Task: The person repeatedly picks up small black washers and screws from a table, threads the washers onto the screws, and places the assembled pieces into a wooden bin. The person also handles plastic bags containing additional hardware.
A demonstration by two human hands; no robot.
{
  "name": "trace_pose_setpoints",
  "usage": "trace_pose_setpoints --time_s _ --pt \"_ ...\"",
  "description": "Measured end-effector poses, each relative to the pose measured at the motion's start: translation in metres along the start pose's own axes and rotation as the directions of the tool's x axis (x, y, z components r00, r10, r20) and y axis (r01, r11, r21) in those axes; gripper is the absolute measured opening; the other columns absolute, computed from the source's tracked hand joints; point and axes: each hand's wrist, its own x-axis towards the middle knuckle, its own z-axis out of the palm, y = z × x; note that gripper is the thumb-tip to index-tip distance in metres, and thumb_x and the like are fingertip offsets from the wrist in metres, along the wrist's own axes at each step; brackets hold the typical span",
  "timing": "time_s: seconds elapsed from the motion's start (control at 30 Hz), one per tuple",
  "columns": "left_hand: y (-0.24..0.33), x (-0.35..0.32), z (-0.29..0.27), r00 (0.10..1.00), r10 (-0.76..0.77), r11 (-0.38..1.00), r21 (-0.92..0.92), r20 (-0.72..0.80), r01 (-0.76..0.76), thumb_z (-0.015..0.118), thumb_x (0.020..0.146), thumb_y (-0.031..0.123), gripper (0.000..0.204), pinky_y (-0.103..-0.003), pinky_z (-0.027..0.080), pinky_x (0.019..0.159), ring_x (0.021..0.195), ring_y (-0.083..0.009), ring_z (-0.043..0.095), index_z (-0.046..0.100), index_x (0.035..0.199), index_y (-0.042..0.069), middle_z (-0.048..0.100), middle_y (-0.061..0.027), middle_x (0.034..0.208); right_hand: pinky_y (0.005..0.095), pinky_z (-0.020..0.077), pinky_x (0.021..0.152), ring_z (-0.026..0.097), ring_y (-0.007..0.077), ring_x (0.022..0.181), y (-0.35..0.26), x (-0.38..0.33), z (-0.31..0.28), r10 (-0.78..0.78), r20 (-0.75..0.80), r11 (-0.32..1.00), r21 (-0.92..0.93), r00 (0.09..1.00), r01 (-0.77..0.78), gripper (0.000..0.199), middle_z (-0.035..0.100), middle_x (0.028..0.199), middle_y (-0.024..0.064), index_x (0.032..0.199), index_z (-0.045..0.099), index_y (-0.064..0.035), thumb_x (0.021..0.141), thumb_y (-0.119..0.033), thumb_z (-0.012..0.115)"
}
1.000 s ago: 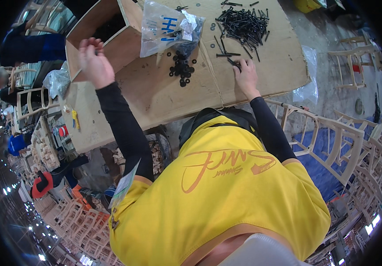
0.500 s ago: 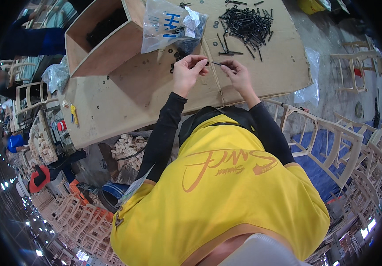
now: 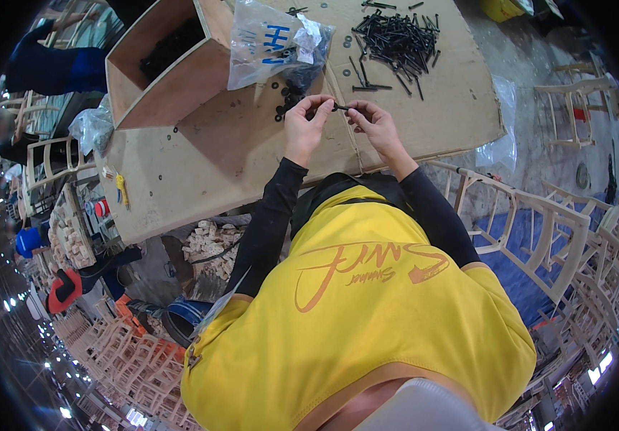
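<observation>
Over the cardboard-topped table (image 3: 216,172), my two hands meet at a black bolt (image 3: 340,108). The fingers of my right hand (image 3: 379,131) pinch one end of it. My left hand (image 3: 305,128) is closed at the other end, its fingertips on a small dark piece that looks like a washer, mostly hidden by the fingers. Just beyond my left hand lie several loose black washers (image 3: 281,109). A clear plastic bag (image 3: 252,54) with dark parts lies behind them. Farther right spreads a heap of black bolts (image 3: 398,42), with several strays at its near side.
An open wooden box (image 3: 173,90) with dark contents stands at the table's far left. A yellow cutter (image 3: 121,190) lies near the left edge. Wooden chair frames (image 3: 532,215) stand right of me. Plastic sheeting (image 3: 498,129) hangs by the right edge.
My hands have come together: the bolt's free end, apart from my left fingers before, now meets them. My right hand has moved slightly left.
</observation>
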Motion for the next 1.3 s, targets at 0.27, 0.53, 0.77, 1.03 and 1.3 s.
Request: trace_pose_setpoints --time_s 0.27,0.53,0.77,1.03,1.3 --pt "0.005 -0.009 0.001 0.962 0.274 0.899 0.353 0.01 -0.26 0.072 0.084 0.012 0.011 -0.024 0.045 0.061 0.062 -0.0082 0.053 0.071 0.091 0.004 0.062 -0.0016 0.078 0.023 0.0474 0.074 0.06 0.0069 0.089 -0.002 -0.006 0.007 0.17 0.093 0.96 0.208 0.981 -0.186 0.028 0.066 0.1 -0.0021 0.116 0.064 -0.0091 0.094 -0.026 0.065" --pt "0.019 0.004 -0.029 0.967 0.069 0.912 0.378 0.246 -0.162 0.071 0.086 0.015 0.016 -0.023 0.046 0.063 0.07 -0.0061 0.057 0.072 0.096 0.002 0.068 -0.0015 0.081 0.0233 0.0483 0.075 0.059 0.0063 0.09 0.004 -0.004 0.008 0.181 0.14 0.973 0.12 0.973 -0.198 0.029 0.067 0.1 -0.0028 0.115 0.067 -0.0096 0.094 -0.03 0.066" --pt "0.122 0.057 -0.11 0.811 0.576 0.707 0.561 -0.104 -0.43 0.074 0.085 0.02 0.021 -0.025 0.049 0.066 0.071 -0.0085 0.06 0.073 0.094 0.001 0.069 -0.0034 0.078 0.0303 0.0503 0.074 0.062 0.0167 0.085 0.014 0.004 -0.01 -0.15 -0.16 0.787 -0.616 0.976 0.02 0.026 0.065 0.097 0.0035 0.11 0.069 -0.0125 0.088 -0.026 0.068" --pt "0.12 0.065 -0.125 0.912 0.397 0.911 -0.073 -0.106 -0.406 0.05 0.093 -0.006 0.03 -0.033 0.046 0.104 0.111 -0.019 0.058 0.054 0.123 -0.003 0.06 -0.0113 0.117 0.0398 0.0513 0.076 0.063 0.0281 0.085 0.038 0.002 -0.042 -0.432 -0.129 0.405 -0.912 0.893 0.064 0.017 0.062 0.094 0.0085 0.099 0.069 -0.0129 0.082 -0.019 0.069" --pt "0.022 0.012 -0.038 0.968 -0.059 0.979 -0.175 0.244 0.103 0.052 0.097 0.002 0.027 -0.03 0.056 0.087 0.095 -0.0229 0.068 0.055 0.123 -0.005 0.065 -0.0158 0.113 0.0248 0.0485 0.065 0.062 0.0096 0.077 0.018 0.006 -0.008 -0.053 -0.109 0.972 -0.234 0.993 0.026 0.018 0.067 0.09 0.0003 0.104 0.066 -0.0069 0.089 -0.018 0.07"
